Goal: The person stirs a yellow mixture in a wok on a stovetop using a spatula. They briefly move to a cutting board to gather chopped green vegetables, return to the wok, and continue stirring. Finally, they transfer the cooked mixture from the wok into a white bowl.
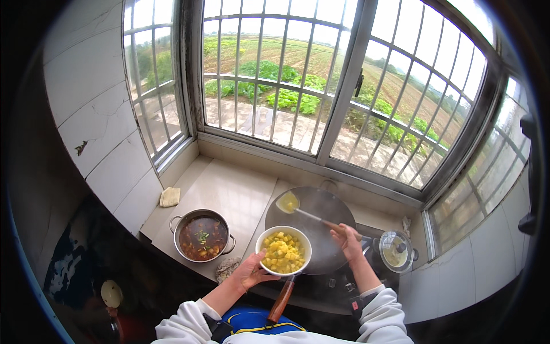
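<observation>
My left hand [251,270] grips the left side of a white bowl [309,252] full of yellow diced food in pale yellow bits [283,251]. The bowl is held over the near left part of a dark wok [329,252], whose wooden handle [281,299] points toward me. In my right hand [348,243], fingers closed round its wooden handle, is a ladle [287,202]. Its head hangs over the wok's far left rim and carries something yellowish. Steam rises from the wok; the bowl hides part of its inside.
Left on the counter stands a two-handled metal pot [177,243] of dark reddish soup with green bits. A crumpled rag [228,269] lies beside it, a folded cloth [170,196] behind. A glass-lidded pot [395,252] stands right of the wok. Barred windows [263,86] line the back.
</observation>
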Demonstrator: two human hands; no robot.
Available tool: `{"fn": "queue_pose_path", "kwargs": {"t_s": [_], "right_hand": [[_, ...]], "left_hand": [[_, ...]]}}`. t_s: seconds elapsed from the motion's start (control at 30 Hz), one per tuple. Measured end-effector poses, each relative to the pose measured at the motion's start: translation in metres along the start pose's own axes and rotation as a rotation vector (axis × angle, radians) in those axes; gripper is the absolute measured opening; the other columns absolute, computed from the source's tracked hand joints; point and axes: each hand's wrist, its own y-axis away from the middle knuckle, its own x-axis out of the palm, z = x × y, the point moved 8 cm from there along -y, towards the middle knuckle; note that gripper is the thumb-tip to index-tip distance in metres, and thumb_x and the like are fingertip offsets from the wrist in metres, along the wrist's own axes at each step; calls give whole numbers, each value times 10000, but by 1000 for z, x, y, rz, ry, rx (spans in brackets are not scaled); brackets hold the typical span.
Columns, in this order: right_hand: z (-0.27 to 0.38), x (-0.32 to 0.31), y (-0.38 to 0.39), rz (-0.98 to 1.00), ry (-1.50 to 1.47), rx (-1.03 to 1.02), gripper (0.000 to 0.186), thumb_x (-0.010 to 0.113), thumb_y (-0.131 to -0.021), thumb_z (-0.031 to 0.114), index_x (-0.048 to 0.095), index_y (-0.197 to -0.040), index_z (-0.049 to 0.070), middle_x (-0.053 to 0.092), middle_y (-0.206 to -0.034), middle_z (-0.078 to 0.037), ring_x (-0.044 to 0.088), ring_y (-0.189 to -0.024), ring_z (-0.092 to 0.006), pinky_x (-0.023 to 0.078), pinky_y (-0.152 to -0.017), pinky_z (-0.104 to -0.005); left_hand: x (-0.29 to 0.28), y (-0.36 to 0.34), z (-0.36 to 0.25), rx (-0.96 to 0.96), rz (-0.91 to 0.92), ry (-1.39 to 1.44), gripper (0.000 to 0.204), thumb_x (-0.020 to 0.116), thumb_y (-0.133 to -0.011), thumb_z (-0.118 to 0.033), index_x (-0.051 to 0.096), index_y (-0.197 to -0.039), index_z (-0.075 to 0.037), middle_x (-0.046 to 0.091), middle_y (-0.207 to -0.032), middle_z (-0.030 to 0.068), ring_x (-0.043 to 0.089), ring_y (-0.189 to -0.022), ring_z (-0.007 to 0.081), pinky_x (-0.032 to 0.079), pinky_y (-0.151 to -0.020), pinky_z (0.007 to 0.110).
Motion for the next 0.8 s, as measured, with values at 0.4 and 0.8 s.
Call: {"fn": "queue_pose_path", "kwargs": {"t_s": [0.4,0.8], "right_hand": [[205,112,137,103,548,-252,260,543,-1049,144,677,-1157,-51,739,-1048,-208,769,-927,-281,632,-844,-348],[202,63,203,-68,434,-266,362,522,-1064,277,662,-1115,-54,733,-1039,-233,776,-863,-303,653,-780,-351]], "left_hand": [[32,-93,-17,60,3,68,573,604,-1036,-385,463,-1450,-15,598,-1393,208,627,-1251,379,582,-952,598],[4,-110,-10,72,-67,65,604,683,-990,-393,435,-1429,-58,567,-1379,206,639,-1221,396,633,-848,600]]}}
